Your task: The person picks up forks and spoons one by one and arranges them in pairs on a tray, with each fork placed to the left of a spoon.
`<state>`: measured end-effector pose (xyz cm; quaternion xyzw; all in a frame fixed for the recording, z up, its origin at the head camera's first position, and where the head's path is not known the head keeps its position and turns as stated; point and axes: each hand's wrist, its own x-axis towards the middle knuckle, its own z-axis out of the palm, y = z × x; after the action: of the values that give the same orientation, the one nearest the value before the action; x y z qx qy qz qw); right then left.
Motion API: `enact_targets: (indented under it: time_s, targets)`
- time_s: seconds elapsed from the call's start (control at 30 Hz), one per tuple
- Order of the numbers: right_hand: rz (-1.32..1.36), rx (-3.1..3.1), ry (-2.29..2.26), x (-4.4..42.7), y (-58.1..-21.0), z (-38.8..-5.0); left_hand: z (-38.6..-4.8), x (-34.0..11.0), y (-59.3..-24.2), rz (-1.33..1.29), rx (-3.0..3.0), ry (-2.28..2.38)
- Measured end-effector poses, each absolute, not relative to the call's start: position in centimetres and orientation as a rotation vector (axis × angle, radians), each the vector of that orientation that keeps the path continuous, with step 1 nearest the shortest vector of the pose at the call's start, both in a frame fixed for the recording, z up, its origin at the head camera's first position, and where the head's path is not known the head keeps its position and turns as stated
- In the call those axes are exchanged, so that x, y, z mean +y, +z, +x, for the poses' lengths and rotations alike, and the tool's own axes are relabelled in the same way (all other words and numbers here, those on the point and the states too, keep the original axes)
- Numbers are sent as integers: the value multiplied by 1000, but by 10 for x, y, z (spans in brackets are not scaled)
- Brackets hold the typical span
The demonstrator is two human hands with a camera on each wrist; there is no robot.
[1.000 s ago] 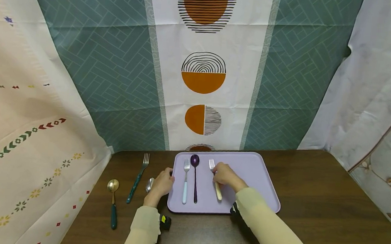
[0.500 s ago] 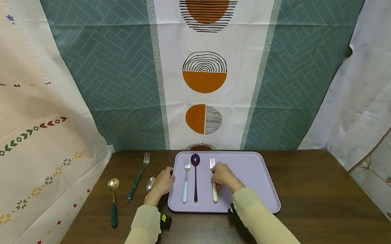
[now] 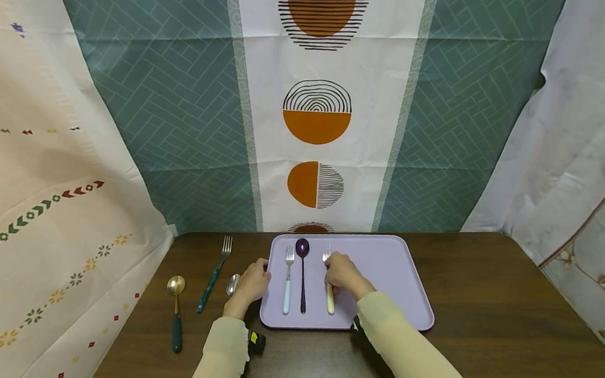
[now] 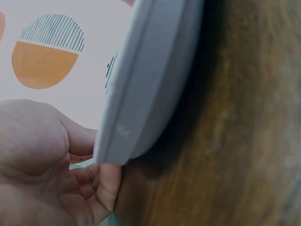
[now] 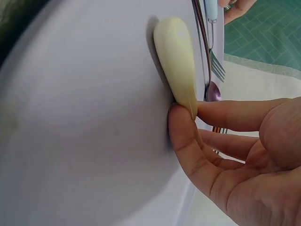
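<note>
At the far left of the brown surface [image 3: 486, 313], a gold spoon [image 3: 177, 322] with a dark green handle, lying just as a second ago. Next, a teal-handled fork [image 3: 212, 280], slanted, tines away from the person, also unmoved. Then a silver spoon [image 3: 232, 284], partly hidden by the left hand [image 3: 251, 285].

With that hand, grasping the left edge of the lavender tray [image 3: 387, 274]: in the left wrist view, thumb on one face of the rim, fingers curled against the other. No shift in this hold; probably a steadying one. Forearm reaching up from the near side, beside the tray.

Inside the tray, toward its left, a pale-blue-handled fork [image 3: 287, 287] and a purple spoon [image 3: 303, 279], apart, nearly parallel, both undisturbed. Just right of these, the fresh change: a cream-handled fork [image 3: 329, 299], handle end swung leftward from a clear slant to a straighter lie, tines about where before. Closer now to parallel with both neighbours; seemingly a small correction to the row.

Pinched between thumb and fingers of the right hand [image 3: 346, 275], around the top of the handle. Cannot tell about full contact with the tray. Right forearm slanting in from the lower right, wrist over the tray.
</note>
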<state>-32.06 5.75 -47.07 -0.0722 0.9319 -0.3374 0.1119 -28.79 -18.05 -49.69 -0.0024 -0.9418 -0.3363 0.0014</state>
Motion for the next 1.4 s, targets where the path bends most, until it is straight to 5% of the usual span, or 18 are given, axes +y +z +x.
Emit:
enact_targets:
  time_s: [1.4]
  targets:
    - [-191,2765,-1063,59,-474,-313,-288,-182,-499,-9,-2952,-1071]
